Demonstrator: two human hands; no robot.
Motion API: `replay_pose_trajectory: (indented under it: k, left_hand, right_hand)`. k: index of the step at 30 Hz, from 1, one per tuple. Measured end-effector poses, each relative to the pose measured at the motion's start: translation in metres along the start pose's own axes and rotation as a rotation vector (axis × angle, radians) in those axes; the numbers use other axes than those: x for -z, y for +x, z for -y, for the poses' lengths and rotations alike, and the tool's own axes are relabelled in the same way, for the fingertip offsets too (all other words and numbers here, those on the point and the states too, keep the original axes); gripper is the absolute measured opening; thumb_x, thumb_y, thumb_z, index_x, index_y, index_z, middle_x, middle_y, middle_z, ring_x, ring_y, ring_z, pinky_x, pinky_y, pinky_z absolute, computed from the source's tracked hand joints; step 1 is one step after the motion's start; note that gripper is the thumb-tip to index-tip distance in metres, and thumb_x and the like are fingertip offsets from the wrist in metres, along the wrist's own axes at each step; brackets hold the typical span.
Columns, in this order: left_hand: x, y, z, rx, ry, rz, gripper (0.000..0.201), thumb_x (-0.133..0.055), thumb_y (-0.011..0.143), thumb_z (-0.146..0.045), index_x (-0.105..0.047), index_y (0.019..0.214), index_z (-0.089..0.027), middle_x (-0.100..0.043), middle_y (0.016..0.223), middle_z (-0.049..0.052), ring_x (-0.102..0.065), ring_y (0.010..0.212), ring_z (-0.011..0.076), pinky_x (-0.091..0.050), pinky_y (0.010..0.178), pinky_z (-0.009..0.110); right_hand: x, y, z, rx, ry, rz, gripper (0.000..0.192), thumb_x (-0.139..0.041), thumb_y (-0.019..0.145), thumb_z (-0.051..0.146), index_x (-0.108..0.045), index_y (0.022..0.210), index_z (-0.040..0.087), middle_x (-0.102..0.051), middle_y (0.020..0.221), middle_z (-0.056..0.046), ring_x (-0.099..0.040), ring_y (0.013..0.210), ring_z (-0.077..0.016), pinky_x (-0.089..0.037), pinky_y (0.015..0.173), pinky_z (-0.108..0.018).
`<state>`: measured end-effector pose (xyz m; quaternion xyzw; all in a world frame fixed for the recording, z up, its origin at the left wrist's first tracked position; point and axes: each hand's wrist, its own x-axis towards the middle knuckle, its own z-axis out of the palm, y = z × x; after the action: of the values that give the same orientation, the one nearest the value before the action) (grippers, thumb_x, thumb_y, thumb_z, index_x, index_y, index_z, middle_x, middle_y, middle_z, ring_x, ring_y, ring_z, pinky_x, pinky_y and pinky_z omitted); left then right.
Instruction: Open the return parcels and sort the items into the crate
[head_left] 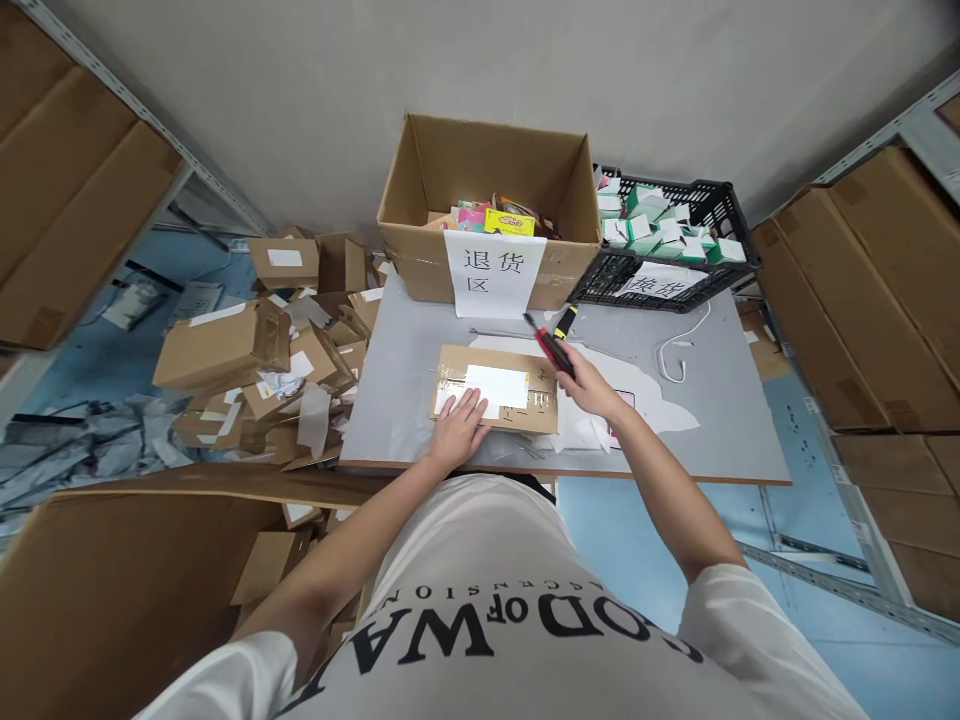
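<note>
Cardboard parcel (498,385) lies flat on the grey table (750,420), close to the wooden-trimmed edge on your side. Your left hand (457,430) rests on its near left part, fingers spread over the top rather than gripping. Your right hand (589,385) is closed around a red-and-black tool (553,350), whose tip points away from you, off the parcel's far right corner. Left of the parcel you have grey tabletop out to the table's left edge, with a heap of opened boxes (225,350) beyond it. White paper (660,400) shows behind and to the right of the parcel; past it, near the crate, lies a white cable (682,345). At the far side, the large carton (412,268) and the black crate (596,282) bound your reach, and a yellow-and-black object (566,322) lies just in front of them.
</note>
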<state>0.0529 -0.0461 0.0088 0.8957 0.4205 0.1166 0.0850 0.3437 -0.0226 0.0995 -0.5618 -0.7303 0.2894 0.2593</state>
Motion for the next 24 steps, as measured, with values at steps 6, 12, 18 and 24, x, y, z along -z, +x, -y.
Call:
replay_pose_trajectory:
  k: [6,12,18,24]
  left_hand:
    - [0.008,0.001,0.007,-0.041,-0.002,0.033,0.05,-0.039,0.093,-0.041,-0.044,0.136,-0.015,-0.039,0.146,0.014,-0.031,0.138,0.0255,-0.027,0.111,0.044]
    - [0.01,-0.001,0.017,-0.055,0.023,0.035,0.055,-0.042,0.091,-0.043,-0.04,0.138,-0.013,-0.037,0.147,0.016,-0.029,0.139,0.0275,-0.023,0.112,0.047]
    - [0.009,-0.001,0.017,-0.059,0.014,0.028,0.055,-0.042,0.091,-0.042,-0.041,0.138,-0.013,-0.038,0.146,0.016,-0.03,0.139,0.027,-0.025,0.112,0.045]
    - [0.009,-0.001,0.018,-0.042,-0.013,0.026,0.056,-0.043,0.09,-0.042,-0.041,0.138,-0.014,-0.037,0.147,0.015,-0.029,0.139,0.0265,-0.025,0.112,0.045]
  right_hand:
    - [-0.031,0.036,0.038,0.233,-0.166,0.337,0.053,-0.038,0.092,0.022,-0.032,0.144,0.023,-0.047,0.141,-0.009,-0.045,0.127,-0.0234,-0.039,0.103,-0.043]
    - [-0.047,0.058,0.059,0.259,-0.356,0.508,0.05,-0.04,0.094,0.019,-0.036,0.143,0.027,-0.06,0.126,-0.007,-0.059,0.108,-0.0197,-0.044,0.089,-0.031]
    - [-0.051,0.07,0.075,0.296,-0.563,0.612,0.061,-0.04,0.089,0.006,-0.031,0.145,0.028,-0.062,0.117,-0.008,-0.063,0.091,-0.016,-0.044,0.075,-0.025]
    - [-0.053,0.079,0.087,0.309,-0.635,0.654,0.061,-0.04,0.088,0.003,-0.033,0.144,0.024,-0.064,0.111,-0.009,-0.064,0.091,-0.0155,-0.043,0.072,-0.023]
